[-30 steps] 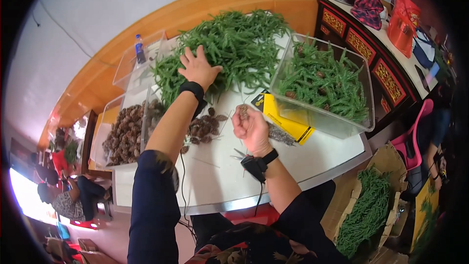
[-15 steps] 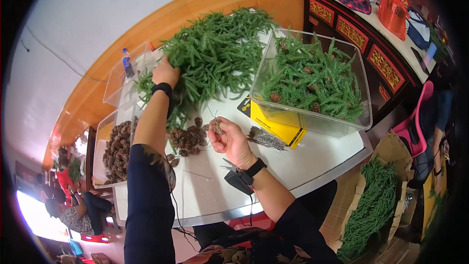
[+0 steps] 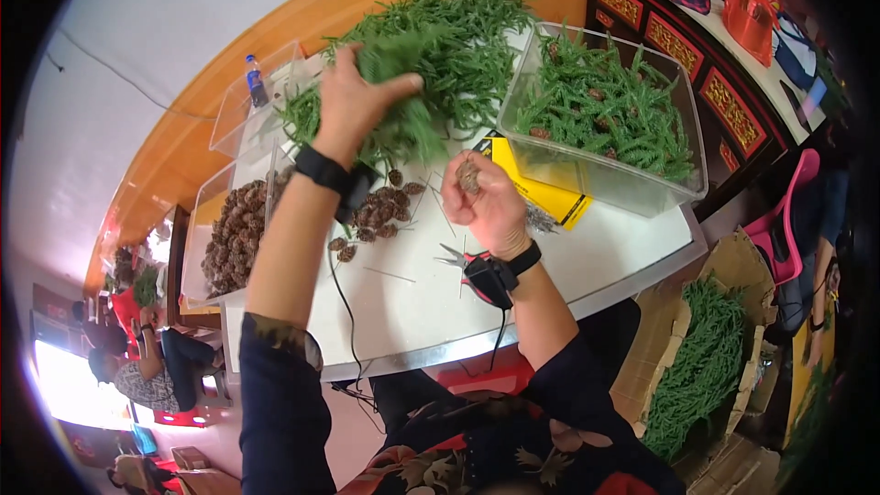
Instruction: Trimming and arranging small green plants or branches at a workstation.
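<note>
My left hand (image 3: 353, 103) is over the near left side of a heap of artificial pine sprigs (image 3: 467, 23). A motion-blurred green sprig (image 3: 408, 119) hangs by its outstretched thumb; its fingers curl behind the greenery, partly hidden. My right hand (image 3: 490, 206) is closed round a small brown pine cone (image 3: 468, 176), palm turned up, above the white table (image 3: 403, 330). Loose pine cones (image 3: 380, 211) lie between my forearms, with thin wires (image 3: 390, 273) near them. Pliers (image 3: 456, 258) with open jaws lie beside my right wrist.
A clear bin (image 3: 605, 174) of sprigs with cones stands right, by a yellow package (image 3: 541, 185) and silvery wires (image 3: 541, 218). Pine cones (image 3: 238, 234) fill a left bin. A bottle (image 3: 256, 82) stands behind. A cardboard box (image 3: 674, 348) of greenery is at lower right.
My left hand has risen from the heap's left edge and moved right, with a sprig blurred beside it. My right hand still holds the pine cone. The whole view has shifted slightly.
</note>
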The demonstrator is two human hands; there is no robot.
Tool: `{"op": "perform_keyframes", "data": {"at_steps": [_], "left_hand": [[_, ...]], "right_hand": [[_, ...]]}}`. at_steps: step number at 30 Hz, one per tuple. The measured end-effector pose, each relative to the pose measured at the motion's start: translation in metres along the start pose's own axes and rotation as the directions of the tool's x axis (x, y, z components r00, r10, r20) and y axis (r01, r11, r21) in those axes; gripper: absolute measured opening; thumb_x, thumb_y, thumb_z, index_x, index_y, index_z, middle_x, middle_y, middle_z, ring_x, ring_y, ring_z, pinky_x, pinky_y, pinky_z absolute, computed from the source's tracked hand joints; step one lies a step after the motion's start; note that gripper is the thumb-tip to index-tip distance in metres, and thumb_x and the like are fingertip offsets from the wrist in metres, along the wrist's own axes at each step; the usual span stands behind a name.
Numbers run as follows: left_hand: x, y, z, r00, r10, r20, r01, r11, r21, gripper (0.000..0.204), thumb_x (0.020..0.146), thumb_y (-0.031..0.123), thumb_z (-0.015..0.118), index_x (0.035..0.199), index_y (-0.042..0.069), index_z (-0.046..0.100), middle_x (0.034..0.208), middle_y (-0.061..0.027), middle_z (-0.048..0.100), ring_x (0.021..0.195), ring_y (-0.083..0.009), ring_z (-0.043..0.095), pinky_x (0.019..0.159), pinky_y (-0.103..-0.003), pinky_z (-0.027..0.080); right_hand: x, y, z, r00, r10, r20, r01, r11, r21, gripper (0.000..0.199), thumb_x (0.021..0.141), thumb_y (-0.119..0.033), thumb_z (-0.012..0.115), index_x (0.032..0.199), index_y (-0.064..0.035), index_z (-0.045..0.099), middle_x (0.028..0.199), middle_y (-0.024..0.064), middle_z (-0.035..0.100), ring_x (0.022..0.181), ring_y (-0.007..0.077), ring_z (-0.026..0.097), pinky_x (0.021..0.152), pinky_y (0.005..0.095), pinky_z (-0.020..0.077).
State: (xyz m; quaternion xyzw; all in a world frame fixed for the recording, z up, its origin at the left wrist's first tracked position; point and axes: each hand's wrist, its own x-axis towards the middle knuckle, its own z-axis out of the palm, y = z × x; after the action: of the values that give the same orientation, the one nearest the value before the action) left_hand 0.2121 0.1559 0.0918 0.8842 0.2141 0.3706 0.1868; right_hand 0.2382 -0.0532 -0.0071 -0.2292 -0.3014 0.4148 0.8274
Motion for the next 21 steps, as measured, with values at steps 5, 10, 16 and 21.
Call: {"op": "perform_keyframes", "data": {"at_steps": [5, 10, 16, 21], "left_hand": [[-0.063, -0.023, 0.021, 0.960, -0.248, 0.131, 0.278, 0.907, -0.317, 0.060, 0.073, 0.034, 0.080, 0.115, -0.001, 0.054, 0.094, -0.0103, 0.061, 0.082, -0.0224, 0.059, 0.075, -0.034, 0.050], [-0.105, -0.009, 0.003, 0.893, -0.329, 0.306, 0.449, 0.624, -0.640, 0.036, 0.086, 0.023, 0.068, 0.114, 0.002, 0.059, 0.096, -0.0040, 0.062, 0.083, -0.0110, 0.058, 0.069, -0.024, 0.046], [-0.178, 0.007, -0.018, 0.900, -0.294, 0.321, 0.432, 0.516, -0.740, 0.026, 0.093, 0.017, 0.059, 0.115, 0.005, 0.064, 0.100, -0.0013, 0.063, 0.085, -0.0093, 0.057, 0.070, -0.021, 0.044], [-0.194, -0.009, -0.008, 0.933, -0.294, 0.206, 0.336, 0.518, -0.786, 0.021, 0.094, 0.014, 0.058, 0.111, 0.003, 0.066, 0.102, -0.0037, 0.063, 0.090, -0.0102, 0.057, 0.073, -0.022, 0.044]], "right_hand": [[0.004, -0.009, -0.008, 0.999, -0.052, -0.004, 0.052, 0.999, -0.005, 0.031, 0.087, -0.035, 0.042, 0.089, -0.0043, 0.049, 0.068, 0.0028, 0.046, 0.051, 0.0090, 0.033, 0.046, 0.0237, 0.0273], [0.007, -0.017, -0.019, 0.998, -0.052, 0.043, 0.058, 0.988, -0.145, 0.032, 0.089, -0.035, 0.041, 0.093, -0.0041, 0.051, 0.070, 0.0026, 0.048, 0.052, 0.0082, 0.036, 0.046, 0.0224, 0.0279], [0.005, 0.026, 0.000, 0.970, 0.227, 0.086, -0.200, 0.948, -0.247, 0.024, 0.093, -0.024, 0.047, 0.100, -0.0026, 0.055, 0.069, 0.0001, 0.049, 0.053, 0.0044, 0.037, 0.045, 0.0189, 0.0274], [0.003, 0.044, -0.001, 0.910, 0.389, 0.147, -0.342, 0.901, -0.267, 0.029, 0.093, -0.020, 0.048, 0.111, 0.0010, 0.054, 0.072, 0.0022, 0.052, 0.057, 0.0054, 0.041, 0.048, 0.0192, 0.0299]]}}
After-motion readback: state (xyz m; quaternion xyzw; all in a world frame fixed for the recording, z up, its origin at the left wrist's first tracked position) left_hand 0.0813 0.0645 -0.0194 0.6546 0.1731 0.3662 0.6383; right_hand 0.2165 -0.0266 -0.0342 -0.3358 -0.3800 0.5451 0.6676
